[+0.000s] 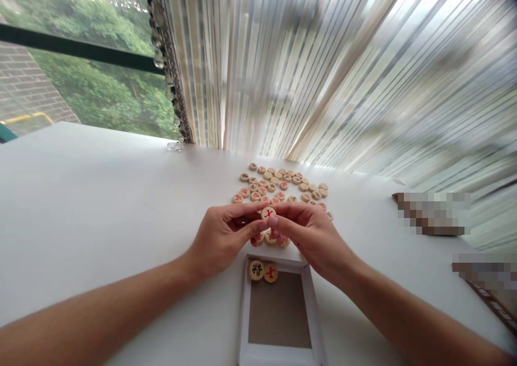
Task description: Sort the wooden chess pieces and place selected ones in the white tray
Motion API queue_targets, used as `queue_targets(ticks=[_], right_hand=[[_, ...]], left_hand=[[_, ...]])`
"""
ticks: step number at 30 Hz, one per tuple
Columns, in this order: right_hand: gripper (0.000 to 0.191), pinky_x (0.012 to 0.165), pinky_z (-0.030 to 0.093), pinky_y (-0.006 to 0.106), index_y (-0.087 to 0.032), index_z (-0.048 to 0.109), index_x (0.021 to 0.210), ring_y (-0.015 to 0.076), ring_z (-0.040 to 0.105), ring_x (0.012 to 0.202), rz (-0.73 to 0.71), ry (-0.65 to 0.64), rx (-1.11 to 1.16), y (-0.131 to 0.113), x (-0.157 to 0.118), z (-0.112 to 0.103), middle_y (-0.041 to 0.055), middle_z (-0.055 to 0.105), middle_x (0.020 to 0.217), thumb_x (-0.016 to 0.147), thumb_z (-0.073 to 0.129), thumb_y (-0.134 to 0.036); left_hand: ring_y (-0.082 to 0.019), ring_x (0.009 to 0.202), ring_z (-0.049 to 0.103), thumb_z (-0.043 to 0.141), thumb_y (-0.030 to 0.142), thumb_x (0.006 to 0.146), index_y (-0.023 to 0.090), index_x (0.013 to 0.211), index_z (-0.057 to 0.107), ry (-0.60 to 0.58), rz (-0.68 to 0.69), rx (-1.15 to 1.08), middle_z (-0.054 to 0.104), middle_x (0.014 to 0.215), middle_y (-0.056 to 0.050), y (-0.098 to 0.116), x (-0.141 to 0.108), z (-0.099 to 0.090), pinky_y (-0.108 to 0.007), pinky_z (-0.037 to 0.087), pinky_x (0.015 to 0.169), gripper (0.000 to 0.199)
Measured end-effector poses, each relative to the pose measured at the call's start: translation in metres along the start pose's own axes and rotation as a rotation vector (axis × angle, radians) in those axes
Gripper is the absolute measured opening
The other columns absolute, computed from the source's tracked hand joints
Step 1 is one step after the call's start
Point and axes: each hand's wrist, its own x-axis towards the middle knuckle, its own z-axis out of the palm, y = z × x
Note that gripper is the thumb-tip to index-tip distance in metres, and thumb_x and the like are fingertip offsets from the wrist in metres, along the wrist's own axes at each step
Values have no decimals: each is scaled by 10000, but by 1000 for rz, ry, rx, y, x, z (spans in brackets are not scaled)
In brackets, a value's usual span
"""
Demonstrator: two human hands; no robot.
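Observation:
Between my two hands is a round wooden Chinese chess piece [268, 213] with a red character, its face turned toward me. My left hand [226, 231] pinches its left side, and my right hand [309, 229] grips the right side with thumb and fingers. Just below my hands lies a shallow white box [279, 350] with a brown bottom. Two pieces rest in its far left corner: a black-character piece [256, 270] and a red-character piece [270, 273]. Beyond my hands, many loose pieces [284, 185] are scattered, some showing characters and others blank sides. My fingers partly cover the nearest ones.
All this is on a white table [121, 204]. A striped string curtain [274, 75] hangs along the far edge, with a window [92, 75] at the left. Clear beads [175, 146] lie by the curtain's foot. Two partly blurred-out brown objects [420, 215] are at the right.

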Motion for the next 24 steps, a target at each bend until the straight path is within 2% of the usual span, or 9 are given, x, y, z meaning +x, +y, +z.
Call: queue_targets(ticks=[5, 12, 17, 24], right_hand=[[351, 543, 467, 201, -165, 795, 838, 97, 592, 585, -15, 33, -25, -2, 0, 1, 0, 721, 687, 624, 1011, -342], [330, 495, 447, 182, -150, 771, 787, 83, 582, 526, -64, 26, -96, -3, -2, 0, -2, 709, 630, 658, 998, -350], [317, 499, 513, 215, -157, 768, 761, 118, 634, 526, -131, 25, -178, -2, -4, 0, 29, 736, 634, 741, 946, -419], [289, 525, 596, 229, -167, 839, 883, 140, 697, 545, -180, -15, -137, -6, -6, 5, 33, 760, 652, 781, 920, -425]], left_hand=[[-96, 634, 660, 813, 188, 893, 164, 1242, 804, -40, 32, 65, 804, 834, -63, -4, -3, -2, -183, 600, 595, 351], [-108, 737, 707, 725, 95, 934, 229, 1263, 798, -119, 169, 129, 764, 999, -69, -3, -6, -2, -199, 630, 664, 363], [-148, 839, 754, 712, 55, 928, 253, 1260, 799, -155, 206, 90, 731, 1009, -63, 1, -5, 0, -248, 654, 765, 397], [-169, 802, 751, 754, 118, 923, 219, 1250, 800, -143, 167, 39, 707, 973, -66, 0, -5, 0, -290, 665, 726, 346]])
